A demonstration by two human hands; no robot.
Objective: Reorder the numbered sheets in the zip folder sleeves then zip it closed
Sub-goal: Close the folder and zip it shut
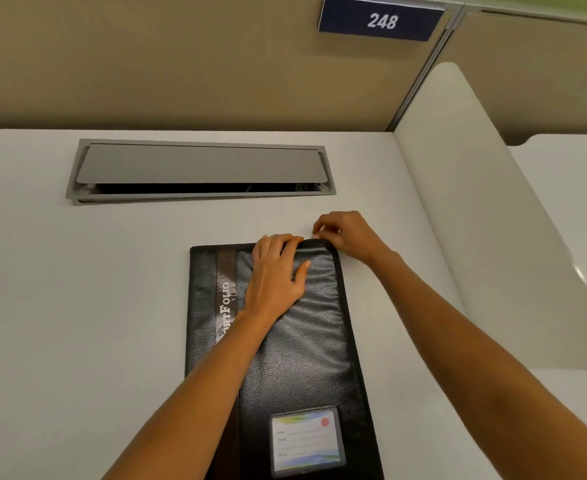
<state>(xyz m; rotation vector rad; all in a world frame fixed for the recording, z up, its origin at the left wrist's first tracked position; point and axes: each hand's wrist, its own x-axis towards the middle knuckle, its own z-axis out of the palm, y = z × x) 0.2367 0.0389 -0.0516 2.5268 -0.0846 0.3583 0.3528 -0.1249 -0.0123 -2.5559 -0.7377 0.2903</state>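
you have one zip folder [305, 341] before you and two hands on it. the folder lies closed and flat on the white desk [77, 306], black with a grained, padded cover, a darker band lettered "folio" down its left side, and one card pocket [306, 441] near its near edge. your left hand [278, 275] rests palm down, fingers spread, curling over the far edge. your right hand [345, 233] pinches something small at the far right corner; what it is, you cannot tell.
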